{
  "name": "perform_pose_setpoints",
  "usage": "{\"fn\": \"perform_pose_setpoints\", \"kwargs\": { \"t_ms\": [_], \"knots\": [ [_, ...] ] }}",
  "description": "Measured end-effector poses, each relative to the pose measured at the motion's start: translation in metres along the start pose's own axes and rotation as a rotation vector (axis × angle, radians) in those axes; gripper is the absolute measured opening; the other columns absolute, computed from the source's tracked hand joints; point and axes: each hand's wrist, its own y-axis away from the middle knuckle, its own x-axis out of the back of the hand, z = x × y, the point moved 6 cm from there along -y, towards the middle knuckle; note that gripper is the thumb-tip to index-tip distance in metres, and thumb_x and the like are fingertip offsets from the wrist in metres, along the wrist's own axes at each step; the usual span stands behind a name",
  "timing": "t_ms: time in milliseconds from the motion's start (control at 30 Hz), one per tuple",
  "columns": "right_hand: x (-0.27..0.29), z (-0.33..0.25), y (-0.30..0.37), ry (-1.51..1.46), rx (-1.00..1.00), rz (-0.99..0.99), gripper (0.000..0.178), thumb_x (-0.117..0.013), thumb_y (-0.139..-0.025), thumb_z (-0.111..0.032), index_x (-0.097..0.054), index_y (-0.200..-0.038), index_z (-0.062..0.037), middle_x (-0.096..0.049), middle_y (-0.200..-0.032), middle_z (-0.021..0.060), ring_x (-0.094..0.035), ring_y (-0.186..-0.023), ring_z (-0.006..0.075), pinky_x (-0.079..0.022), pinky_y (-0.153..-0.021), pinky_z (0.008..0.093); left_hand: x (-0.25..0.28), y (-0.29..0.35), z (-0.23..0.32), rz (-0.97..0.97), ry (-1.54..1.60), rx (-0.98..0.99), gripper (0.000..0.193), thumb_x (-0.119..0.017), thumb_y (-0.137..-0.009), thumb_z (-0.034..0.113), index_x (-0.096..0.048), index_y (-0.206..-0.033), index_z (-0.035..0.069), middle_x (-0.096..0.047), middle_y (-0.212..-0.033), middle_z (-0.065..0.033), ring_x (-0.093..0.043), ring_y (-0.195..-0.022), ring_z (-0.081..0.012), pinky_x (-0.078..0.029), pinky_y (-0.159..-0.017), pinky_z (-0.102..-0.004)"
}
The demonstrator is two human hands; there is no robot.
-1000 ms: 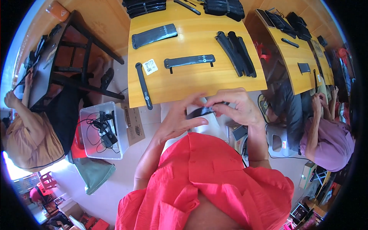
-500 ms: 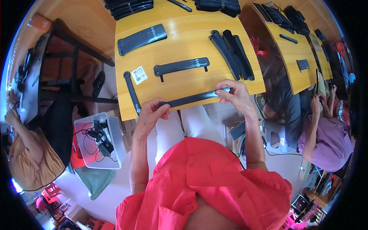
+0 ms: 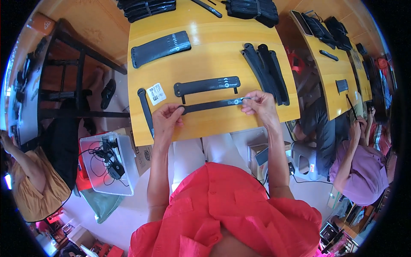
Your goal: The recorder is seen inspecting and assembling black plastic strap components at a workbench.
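A black strap (image 3: 212, 105) with pale print near one end is stretched between my hands above the near part of the yellow table (image 3: 205, 128). My left hand (image 3: 168, 119) pinches its left end, and my right hand (image 3: 260, 107) pinches the printed right end. Just beyond it lies a short stack of similar black straps (image 3: 207, 86), with two narrow dark tabs showing at its near side. A single strap (image 3: 146, 112) lies beside my left hand, close to a white label sheet (image 3: 156, 94).
A fanned strap pile (image 3: 162, 48) lies far left and loose straps (image 3: 266, 73) far right. Bundled straps (image 3: 252, 10) sit at the back edge. A clear bin (image 3: 109, 165) with cables stands on the floor at left. Co-workers sit on both sides.
Both hands have carried the strap forward from the table's near edge, closer to the short stack. The view has shifted slightly.
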Motion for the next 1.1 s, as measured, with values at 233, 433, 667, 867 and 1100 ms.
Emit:
{"fn": "perform_pose_setpoints", "kwargs": {
  "t_ms": [233,433,667,867,1100],
  "knots": [
    [0.004,0.008,-0.021,-0.023,0.037,0.115,0.013,-0.067,-0.08,-0.011,-0.062,-0.087,-0.0009,-0.063,-0.068,0.0052,-0.06,-0.057,0.0072,-0.041,-0.044,0.0173,0.002,-0.02,-0.002,0.134,0.107,-0.002,0.012,-0.063,-0.082,0.005,-0.063,-0.093,0.0,-0.062,-0.078,-0.0043,-0.058,-0.061,-0.0081,-0.049,-0.054,-0.0195],
    [0.0,0.003,-0.029,0.026,0.095,0.136,0.013,-0.065,-0.081,-0.012,-0.065,-0.087,-0.0007,-0.06,-0.064,0.0008,-0.052,-0.053,0.0037,-0.038,-0.044,0.0169,0.006,-0.03,-0.004,0.213,0.075,-0.117,0.009,-0.06,-0.083,0.003,-0.063,-0.09,-0.001,-0.062,-0.075,-0.0022,-0.056,-0.065,-0.0064,-0.047,-0.055,-0.0188],
    [-0.001,0.009,-0.04,-0.005,0.127,0.196,0.007,-0.066,-0.078,-0.005,-0.066,-0.082,0.0006,-0.059,-0.061,-0.0001,-0.049,-0.052,0.0032,-0.035,-0.045,0.017,0.008,-0.036,-0.004,0.341,-0.14,-0.211,0.012,-0.063,-0.08,0.003,-0.065,-0.09,-0.002,-0.063,-0.076,-0.0016,-0.056,-0.067,-0.0058,-0.044,-0.064,-0.0181],
    [0.003,0.013,-0.046,0.027,0.161,0.228,0.005,-0.066,-0.078,-0.002,-0.066,-0.081,0.0013,-0.059,-0.06,-0.0002,-0.049,-0.051,0.0039,-0.037,-0.047,0.0178,0.003,-0.037,-0.001,0.349,-0.154,-0.225,0.011,-0.063,-0.08,0.002,-0.065,-0.09,-0.002,-0.062,-0.075,-0.0009,-0.055,-0.066,-0.0051,-0.044,-0.063,-0.0175],
    [-0.001,0.008,-0.043,0.052,0.131,0.245,0.005,-0.064,-0.079,-0.002,-0.065,-0.083,0.0015,-0.06,-0.063,0.0004,-0.05,-0.052,0.0047,-0.038,-0.048,0.0179,0.007,-0.039,-0.004,0.365,-0.188,-0.282,0.011,-0.063,-0.08,0.001,-0.064,-0.09,-0.002,-0.062,-0.074,-0.0007,-0.054,-0.064,-0.0047,-0.044,-0.06,-0.0172]
  ]
}}
